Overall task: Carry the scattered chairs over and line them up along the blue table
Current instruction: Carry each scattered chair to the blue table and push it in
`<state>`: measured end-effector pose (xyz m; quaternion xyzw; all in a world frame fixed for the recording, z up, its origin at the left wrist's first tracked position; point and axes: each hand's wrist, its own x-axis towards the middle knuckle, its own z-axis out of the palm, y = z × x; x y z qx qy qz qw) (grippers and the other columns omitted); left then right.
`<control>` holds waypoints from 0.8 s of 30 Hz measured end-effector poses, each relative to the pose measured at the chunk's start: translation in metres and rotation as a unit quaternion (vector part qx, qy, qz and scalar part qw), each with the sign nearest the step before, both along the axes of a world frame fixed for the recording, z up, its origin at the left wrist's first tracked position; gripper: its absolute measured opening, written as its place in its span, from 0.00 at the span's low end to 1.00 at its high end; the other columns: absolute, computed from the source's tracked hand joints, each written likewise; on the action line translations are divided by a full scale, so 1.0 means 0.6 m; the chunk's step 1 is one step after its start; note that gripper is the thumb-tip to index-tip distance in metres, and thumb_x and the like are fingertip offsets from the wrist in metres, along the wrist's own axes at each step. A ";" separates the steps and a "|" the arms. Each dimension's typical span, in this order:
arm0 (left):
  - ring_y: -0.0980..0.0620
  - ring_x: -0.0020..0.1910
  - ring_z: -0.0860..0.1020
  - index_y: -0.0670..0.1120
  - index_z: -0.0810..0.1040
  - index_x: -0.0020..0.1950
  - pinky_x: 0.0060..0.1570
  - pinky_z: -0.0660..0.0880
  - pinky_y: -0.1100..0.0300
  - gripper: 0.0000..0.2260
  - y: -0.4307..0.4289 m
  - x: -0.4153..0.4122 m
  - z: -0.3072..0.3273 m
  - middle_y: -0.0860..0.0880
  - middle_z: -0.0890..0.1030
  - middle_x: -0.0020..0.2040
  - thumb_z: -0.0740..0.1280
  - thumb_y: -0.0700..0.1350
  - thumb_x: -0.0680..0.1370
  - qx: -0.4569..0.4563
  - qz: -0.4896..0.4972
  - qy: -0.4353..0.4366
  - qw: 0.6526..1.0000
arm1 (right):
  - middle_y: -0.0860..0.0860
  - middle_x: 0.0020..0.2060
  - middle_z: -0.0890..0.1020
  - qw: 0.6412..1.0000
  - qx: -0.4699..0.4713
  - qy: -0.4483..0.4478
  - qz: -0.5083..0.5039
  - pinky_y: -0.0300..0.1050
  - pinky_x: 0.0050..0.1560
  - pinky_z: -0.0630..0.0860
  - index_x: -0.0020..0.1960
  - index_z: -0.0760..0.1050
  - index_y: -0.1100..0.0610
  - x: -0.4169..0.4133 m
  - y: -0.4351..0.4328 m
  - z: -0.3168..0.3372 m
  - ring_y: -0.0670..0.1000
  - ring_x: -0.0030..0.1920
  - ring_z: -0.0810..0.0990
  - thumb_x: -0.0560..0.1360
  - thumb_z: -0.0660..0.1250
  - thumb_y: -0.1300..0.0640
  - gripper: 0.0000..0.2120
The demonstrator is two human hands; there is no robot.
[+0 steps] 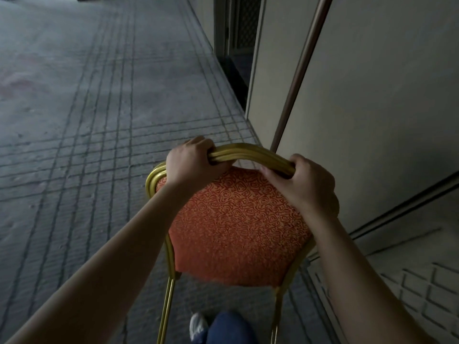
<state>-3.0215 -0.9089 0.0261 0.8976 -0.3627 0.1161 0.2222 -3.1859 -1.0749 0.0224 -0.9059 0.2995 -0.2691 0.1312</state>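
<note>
Here's the chair (238, 227), orange-red patterned back in a gold frame, right in front of the person and low in the head view, its back facing us. Both hands are on it. The left hand (191, 160) curls over the gold top rail (250, 151) on the left of the arch. The right hand (303, 180) wraps the same rail on the right, fingers clenched round the metal. That's a firm two-handed hold on the backrest. The legs run down out of the picture, so there's no telling whether the feet are on the floor or off it.

This reads as the carry step: one chair in hand, on the way. The blue table is nowhere in view, so the lining-up is yet to come.

Around it lies grey lined carpet (87, 120), open to the left and ahead. Just beside the chair on the right stands a pale wall panel (372, 95) with a brown strip (300, 70) running up it, and beyond that is a dark doorway (238, 45). Below, a blue-trousered knee (231, 328) and a white shoe (197, 324) sit between the chair legs.

Next move, as I judge it: find the table, swing left away from that panel, keep the legs from catching the shins, then set the chair down square.
</note>
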 end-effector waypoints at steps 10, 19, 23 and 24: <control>0.54 0.30 0.72 0.50 0.69 0.32 0.27 0.59 0.60 0.29 -0.122 0.120 -0.001 0.55 0.71 0.31 0.61 0.77 0.65 -0.003 0.012 0.006 1.000 | 0.45 0.23 0.72 0.997 0.044 0.048 -0.041 0.38 0.27 0.58 0.30 0.69 0.51 0.137 -0.119 -0.003 0.43 0.25 0.71 0.65 0.65 0.29 0.25; 0.53 0.27 0.72 0.47 0.68 0.30 0.26 0.62 0.60 0.33 -0.174 0.224 0.002 0.54 0.70 0.26 0.60 0.79 0.60 0.018 0.034 0.021 0.999 | 0.44 0.24 0.74 0.996 0.056 0.072 -0.026 0.37 0.27 0.60 0.30 0.71 0.52 0.236 -0.185 0.000 0.45 0.25 0.72 0.63 0.66 0.28 0.26; 0.55 0.26 0.71 0.46 0.69 0.30 0.26 0.64 0.60 0.34 -0.129 0.275 0.003 0.53 0.71 0.26 0.61 0.79 0.60 0.003 0.083 0.028 0.996 | 0.45 0.22 0.73 0.997 0.029 0.058 0.033 0.36 0.25 0.63 0.29 0.70 0.53 0.322 -0.171 0.014 0.44 0.24 0.72 0.62 0.65 0.26 0.29; 0.55 0.26 0.70 0.46 0.68 0.29 0.25 0.63 0.60 0.33 -0.109 0.288 0.003 0.52 0.70 0.25 0.61 0.78 0.60 -0.005 0.099 0.030 0.995 | 0.45 0.22 0.73 0.996 0.021 0.061 0.057 0.36 0.25 0.62 0.29 0.70 0.54 0.349 -0.161 0.017 0.44 0.23 0.71 0.62 0.66 0.27 0.29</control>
